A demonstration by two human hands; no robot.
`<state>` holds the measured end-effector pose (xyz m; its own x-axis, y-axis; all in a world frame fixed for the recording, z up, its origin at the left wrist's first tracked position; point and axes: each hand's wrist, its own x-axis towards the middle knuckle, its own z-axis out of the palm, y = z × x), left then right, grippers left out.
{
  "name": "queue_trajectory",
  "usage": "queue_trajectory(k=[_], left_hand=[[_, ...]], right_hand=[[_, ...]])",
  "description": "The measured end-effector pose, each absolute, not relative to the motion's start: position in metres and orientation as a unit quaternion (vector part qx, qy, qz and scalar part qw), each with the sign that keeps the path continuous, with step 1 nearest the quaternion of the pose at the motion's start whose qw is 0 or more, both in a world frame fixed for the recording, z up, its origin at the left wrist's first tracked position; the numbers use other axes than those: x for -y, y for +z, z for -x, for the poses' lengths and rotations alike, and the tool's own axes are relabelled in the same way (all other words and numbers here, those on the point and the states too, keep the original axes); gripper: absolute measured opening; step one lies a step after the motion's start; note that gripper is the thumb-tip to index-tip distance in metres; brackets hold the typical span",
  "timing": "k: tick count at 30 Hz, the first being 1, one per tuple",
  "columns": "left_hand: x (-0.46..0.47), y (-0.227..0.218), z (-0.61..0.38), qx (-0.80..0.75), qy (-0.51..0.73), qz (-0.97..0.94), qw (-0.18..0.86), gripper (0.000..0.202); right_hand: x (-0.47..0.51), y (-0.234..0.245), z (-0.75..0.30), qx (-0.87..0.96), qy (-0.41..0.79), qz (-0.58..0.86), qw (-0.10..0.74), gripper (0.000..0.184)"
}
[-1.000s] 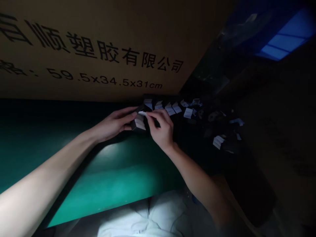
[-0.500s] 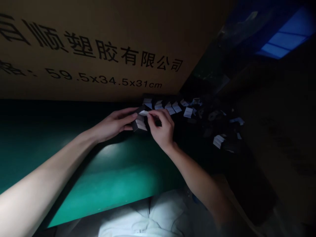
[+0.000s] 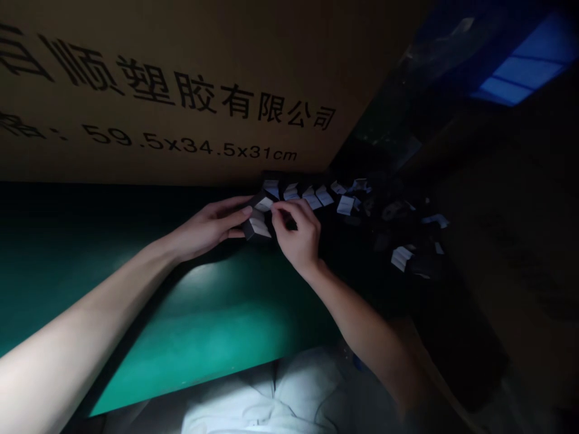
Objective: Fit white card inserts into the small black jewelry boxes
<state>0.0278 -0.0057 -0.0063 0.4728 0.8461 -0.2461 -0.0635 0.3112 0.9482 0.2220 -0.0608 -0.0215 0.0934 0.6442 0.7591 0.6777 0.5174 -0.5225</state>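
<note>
My left hand (image 3: 208,229) holds a small dark box (image 3: 251,231), thumb on top and fingers beneath and behind it. A white folded paper (image 3: 261,226) shows in the box's opening, with a second white panel above it. At the box's right edge my right hand (image 3: 298,232) is closed in a pinch, thumb against forefinger, at the white panel's corner. Its fingertips hide exactly what they grip. Behind my hands, several dark pieces with white folded papers (image 3: 311,196) sit in a row.
A large printed cardboard carton (image 3: 181,54) rises behind the green tabletop (image 3: 217,319). Dark and white pieces (image 3: 401,258) lie scattered at the right, in deep shadow. Another carton (image 3: 520,271) stands at the far right. Light-coloured clothing (image 3: 266,398) shows below the table's front edge.
The small box has tilted slightly, and its upper white panel shows more broadly. My right fingertips have shifted a little to the right. My left hand keeps its hold.
</note>
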Motion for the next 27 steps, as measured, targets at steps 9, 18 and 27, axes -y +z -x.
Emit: queue_trajectory(k=[9, 18, 27], left_hand=[[0.0041, -0.0066, -0.0291, -0.382, 0.341, -0.472, 0.718, 0.047], [0.0029, -0.0076, -0.0269, -0.355, 0.335, -0.498, 0.717, 0.048], [0.0034, -0.0069, -0.0275, -0.348, 0.321, -0.525, 0.707, 0.052]], right_hand=[[0.0604, -0.0257, -0.2217, 0.702, -0.03, 0.484, 0.522, 0.032], [0.0614, -0.0281, -0.2241, 0.725, -0.014, 0.501, 0.473, 0.038], [0.0621, -0.0234, -0.2249, 0.722, -0.007, 0.5, 0.478, 0.029]])
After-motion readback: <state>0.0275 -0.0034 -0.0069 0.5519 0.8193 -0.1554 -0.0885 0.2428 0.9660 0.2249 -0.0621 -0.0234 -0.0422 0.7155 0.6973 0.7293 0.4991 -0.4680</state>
